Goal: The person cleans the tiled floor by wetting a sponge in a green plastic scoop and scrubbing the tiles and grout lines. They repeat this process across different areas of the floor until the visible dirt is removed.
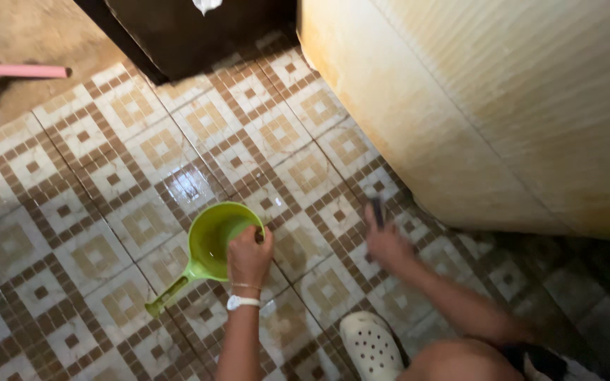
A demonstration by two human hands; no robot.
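green plastic dipper [210,243] gripped at rim by left hand [250,255]; judged light, stiff, wet-slippery. right hand [388,243] clenched round dark object [377,210].

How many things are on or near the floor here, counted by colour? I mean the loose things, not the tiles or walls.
Green: 1, the dipper, left hand on its rim
White: 2, the clog and the wristband
Dark: 1, a small object in the right hand, blurred
Pink: 1, the bar at upper left
Total: 5
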